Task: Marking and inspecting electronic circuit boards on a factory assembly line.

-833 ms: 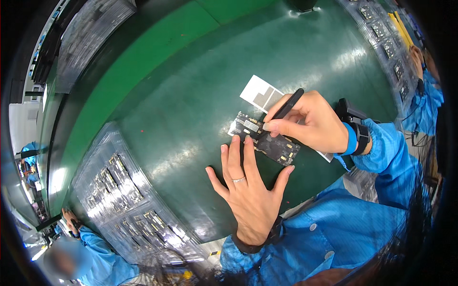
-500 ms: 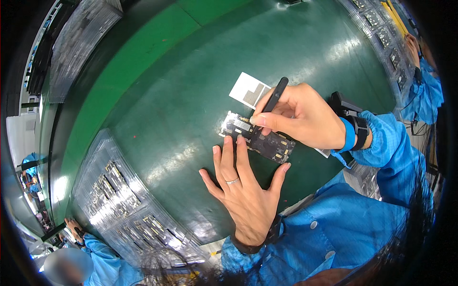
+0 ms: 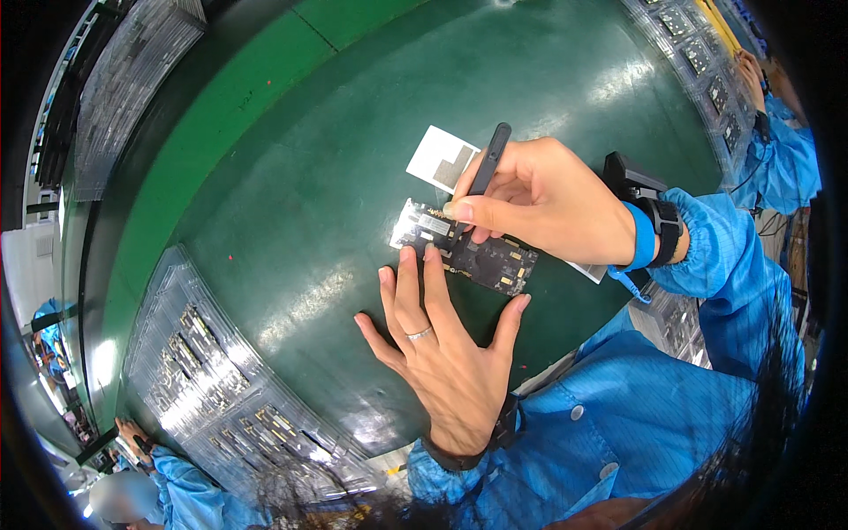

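A dark circuit board (image 3: 491, 262) with gold contacts and a pale label lies flat on the green table mat. My left hand (image 3: 450, 367) is spread open, and two of its fingertips touch the board's near edge. Its thumb rests beside the board's lower right corner. My right hand (image 3: 552, 208) is closed around a slim black pen-shaped tool (image 3: 492, 157). The tool slants down to the middle of the board; its tip is hard to make out. Just beyond the board sits a white sheet (image 3: 435, 156) with a grey patch, partly behind my right fingers.
Clear trays of small circuit boards (image 3: 208, 371) stand at the near left. More board trays (image 3: 693, 57) line the far right. Stacked clear trays (image 3: 141, 84) sit at the far left. Co-workers' hands (image 3: 134, 439) show at the left and right edges. Part of another white sheet (image 3: 586, 270) pokes from under my right wrist.
Everything has shifted slightly left and up in view, which looks like head movement. My right hand still holds the tool over the board, and the left fingertips stay at its edge.
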`<state>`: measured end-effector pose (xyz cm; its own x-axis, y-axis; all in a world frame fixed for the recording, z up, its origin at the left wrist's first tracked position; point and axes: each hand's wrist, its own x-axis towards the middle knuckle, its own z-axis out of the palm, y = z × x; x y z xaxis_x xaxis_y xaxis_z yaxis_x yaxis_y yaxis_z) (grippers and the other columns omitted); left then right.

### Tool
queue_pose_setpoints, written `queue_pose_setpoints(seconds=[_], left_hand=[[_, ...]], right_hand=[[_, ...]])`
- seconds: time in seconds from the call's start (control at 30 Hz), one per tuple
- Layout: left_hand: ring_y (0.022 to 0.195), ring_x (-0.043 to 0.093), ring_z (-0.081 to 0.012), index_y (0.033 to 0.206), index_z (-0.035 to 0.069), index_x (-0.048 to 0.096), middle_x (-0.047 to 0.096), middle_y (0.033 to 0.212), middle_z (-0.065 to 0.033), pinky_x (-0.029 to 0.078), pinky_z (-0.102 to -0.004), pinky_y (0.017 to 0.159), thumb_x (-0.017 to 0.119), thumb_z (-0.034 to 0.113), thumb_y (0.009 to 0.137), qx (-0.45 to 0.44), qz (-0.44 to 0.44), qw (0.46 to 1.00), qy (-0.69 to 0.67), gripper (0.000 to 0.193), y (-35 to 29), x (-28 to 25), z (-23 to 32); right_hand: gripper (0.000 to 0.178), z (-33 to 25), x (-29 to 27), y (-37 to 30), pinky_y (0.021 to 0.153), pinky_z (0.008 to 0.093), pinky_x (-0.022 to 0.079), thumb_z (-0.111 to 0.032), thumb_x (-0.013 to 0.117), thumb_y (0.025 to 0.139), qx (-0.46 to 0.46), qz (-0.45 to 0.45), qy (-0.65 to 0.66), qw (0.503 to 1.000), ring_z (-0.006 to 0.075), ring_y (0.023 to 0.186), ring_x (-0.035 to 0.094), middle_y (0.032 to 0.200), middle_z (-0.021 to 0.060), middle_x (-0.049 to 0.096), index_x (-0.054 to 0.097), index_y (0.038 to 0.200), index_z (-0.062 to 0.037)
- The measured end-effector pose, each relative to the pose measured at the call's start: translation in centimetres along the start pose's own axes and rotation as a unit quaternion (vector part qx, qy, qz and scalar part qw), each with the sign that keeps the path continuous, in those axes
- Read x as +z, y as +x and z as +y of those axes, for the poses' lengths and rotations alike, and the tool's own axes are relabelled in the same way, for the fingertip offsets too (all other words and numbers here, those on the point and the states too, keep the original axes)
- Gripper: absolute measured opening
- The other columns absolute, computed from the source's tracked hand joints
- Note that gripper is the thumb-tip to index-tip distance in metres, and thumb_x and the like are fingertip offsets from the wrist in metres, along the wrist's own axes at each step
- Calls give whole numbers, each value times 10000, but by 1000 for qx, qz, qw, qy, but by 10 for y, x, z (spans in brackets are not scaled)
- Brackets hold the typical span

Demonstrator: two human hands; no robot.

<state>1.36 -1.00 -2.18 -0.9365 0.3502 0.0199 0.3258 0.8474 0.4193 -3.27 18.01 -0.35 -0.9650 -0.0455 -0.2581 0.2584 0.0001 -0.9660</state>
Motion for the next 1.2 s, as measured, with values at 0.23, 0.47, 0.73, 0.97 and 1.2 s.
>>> queue_pose_setpoints(seconds=[0.23, 0.47, 0.73, 0.97, 1.2], left_hand=[[1505, 323, -347, 1529, 83, 456, 402, 1596, -97, 172, -695, 1193, 821, 603, 761, 3, 1, 1000, -8, 997, 0, 1, 0], [1518, 325, -358, 1539, 64, 415, 406, 1587, -131, 128, -613, 1236, 818, 583, 787, 4, -11, 1000, 2, 999, 0, -2, 1], [1522, 319, -351, 1540, 69, 414, 398, 1590, -122, 124, -621, 1235, 818, 597, 776, -4, -16, 1000, 7, 1012, 0, -4, 1], [1525, 314, -345, 1573, 34, 345, 386, 1596, -128, 131, -620, 1237, 830, 600, 758, -13, -23, 1000, 0, 1105, 0, -6, 1], [1527, 310, -340, 1607, 6, 260, 375, 1601, -153, 129, -622, 1239, 842, 604, 740, -20, -24, 999, -5, 1204, 1, -9, -5]], right_hand=[[171, -2, -1, -2, 743, 269, 554, -108, 705, 997, 3, 1, -23, 1000, 112, 821, 677, 956, 70, 715, 676, 1099, 26], [184, 3, 2, 2, 696, 264, 562, -119, 715, 986, 1, 15, -24, 1000, 109, 766, 680, 917, 86, 734, 681, 1065, 44], [196, -3, 3, 3, 673, 259, 569, -115, 713, 979, 10, 16, 10, 1000, 110, 737, 686, 904, 106, 753, 688, 1052, 65], [191, 0, 5, 1, 674, 258, 564, -118, 712, 983, 2, 23, 11, 1000, 110, 739, 680, 903, 102, 747, 681, 1045, 59], [189, 6, 11, 4, 670, 251, 554, -126, 721, 981, -20, 23, 7, 1000, 104, 744, 677, 902, 87, 740, 678, 1041, 48]])
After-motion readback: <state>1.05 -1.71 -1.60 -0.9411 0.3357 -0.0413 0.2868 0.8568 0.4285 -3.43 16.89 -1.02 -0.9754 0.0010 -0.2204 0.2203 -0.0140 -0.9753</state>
